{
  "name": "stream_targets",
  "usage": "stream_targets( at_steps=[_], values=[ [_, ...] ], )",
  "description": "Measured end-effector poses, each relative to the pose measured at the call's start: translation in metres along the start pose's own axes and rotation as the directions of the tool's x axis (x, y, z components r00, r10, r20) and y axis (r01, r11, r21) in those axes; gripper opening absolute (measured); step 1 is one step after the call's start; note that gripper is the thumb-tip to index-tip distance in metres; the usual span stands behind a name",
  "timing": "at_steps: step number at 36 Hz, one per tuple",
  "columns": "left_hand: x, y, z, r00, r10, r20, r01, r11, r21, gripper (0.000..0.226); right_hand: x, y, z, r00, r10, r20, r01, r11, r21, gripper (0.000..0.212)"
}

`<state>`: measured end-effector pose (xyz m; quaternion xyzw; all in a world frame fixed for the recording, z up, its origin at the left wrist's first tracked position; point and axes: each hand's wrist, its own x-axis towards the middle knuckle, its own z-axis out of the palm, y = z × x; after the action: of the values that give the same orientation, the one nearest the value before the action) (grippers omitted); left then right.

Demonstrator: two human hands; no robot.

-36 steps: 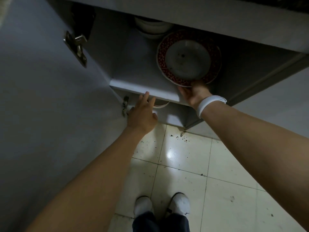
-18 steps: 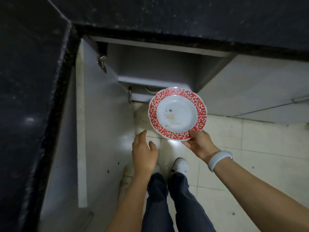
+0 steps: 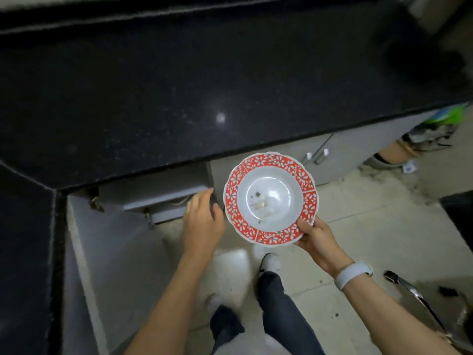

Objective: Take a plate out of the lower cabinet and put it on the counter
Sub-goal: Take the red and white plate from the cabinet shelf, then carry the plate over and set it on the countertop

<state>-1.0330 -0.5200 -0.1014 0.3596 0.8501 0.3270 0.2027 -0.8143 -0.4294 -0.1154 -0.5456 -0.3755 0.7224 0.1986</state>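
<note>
A white plate with a red flowered rim [image 3: 270,198] is held level in the air, just in front of the black counter's [image 3: 179,98] front edge and below it. My right hand [image 3: 318,239] grips the plate's near rim, thumb on top; a white band sits on that wrist. Small crumbs lie in the plate's well. My left hand [image 3: 203,221] is empty, fingers loosely apart, hovering in front of the open lower cabinet [image 3: 163,198], close to its shelf edge.
The grey cabinet door [image 3: 112,265] stands swung open to the left. Closed cabinet doors with metal handles [image 3: 320,155] run to the right. Clutter and a green item [image 3: 450,119] sit at the far right. A metal chair frame [image 3: 422,301] is at lower right.
My right hand has pulled the plate out of the cabinet and lifted it up near counter height. My view has risen from the cabinet to the counter top. My left hand has left the shelf edge.
</note>
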Motion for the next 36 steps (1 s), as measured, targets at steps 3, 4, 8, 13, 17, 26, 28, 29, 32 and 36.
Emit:
stream_targets(
  at_steps=[3, 4, 8, 13, 17, 26, 28, 29, 32, 36],
  values=[
    [0.036, 0.055, 0.010, 0.990, 0.130, 0.053, -0.133, 0.990, 0.055, 0.040, 0.005, -0.039, -0.031, 0.998, -0.064, -0.017, 0.065, 0.996, 0.061, 0.034],
    [0.048, 0.073, 0.016, 0.983, 0.167, 0.076, -0.173, 0.981, 0.084, 0.041, 0.009, -0.052, -0.042, 0.996, -0.082, -0.028, 0.084, 0.993, 0.084, 0.034],
    [0.098, 0.146, 0.049, 0.962, 0.226, 0.151, -0.252, 0.950, 0.183, 0.047, 0.030, -0.107, -0.089, 0.988, -0.138, -0.070, 0.147, 0.976, 0.161, 0.033],
    [0.145, 0.218, 0.103, 0.935, 0.207, 0.288, -0.288, 0.916, 0.277, 0.050, 0.055, -0.171, -0.144, 0.977, -0.186, -0.101, 0.204, 0.952, 0.227, 0.031],
    [0.168, 0.262, 0.138, 0.920, 0.172, 0.352, -0.278, 0.920, 0.275, 0.050, 0.072, -0.210, -0.183, 0.972, -0.185, -0.145, 0.218, 0.939, 0.267, 0.030],
    [0.226, 0.320, 0.192, 0.899, 0.148, 0.412, -0.299, 0.895, 0.331, 0.049, 0.131, -0.271, -0.239, 0.972, -0.117, -0.202, 0.185, 0.914, 0.362, 0.025],
    [0.246, 0.330, 0.206, 0.894, 0.150, 0.423, -0.310, 0.887, 0.342, 0.049, 0.149, -0.286, -0.246, 0.971, -0.114, -0.212, 0.189, 0.907, 0.377, 0.026],
    [0.257, 0.334, 0.213, 0.892, 0.150, 0.426, -0.315, 0.883, 0.348, 0.049, 0.158, -0.293, -0.249, 0.970, -0.112, -0.215, 0.189, 0.906, 0.378, 0.026],
    [0.290, 0.347, 0.237, 0.889, 0.159, 0.429, -0.331, 0.872, 0.362, 0.050, 0.186, -0.317, -0.259, 0.968, -0.110, -0.226, 0.191, 0.907, 0.375, 0.024],
    [0.337, 0.369, 0.267, 0.883, 0.132, 0.450, -0.321, 0.869, 0.376, 0.055, 0.227, -0.350, -0.271, 0.968, -0.071, -0.239, 0.165, 0.902, 0.399, 0.022]
  ],
)
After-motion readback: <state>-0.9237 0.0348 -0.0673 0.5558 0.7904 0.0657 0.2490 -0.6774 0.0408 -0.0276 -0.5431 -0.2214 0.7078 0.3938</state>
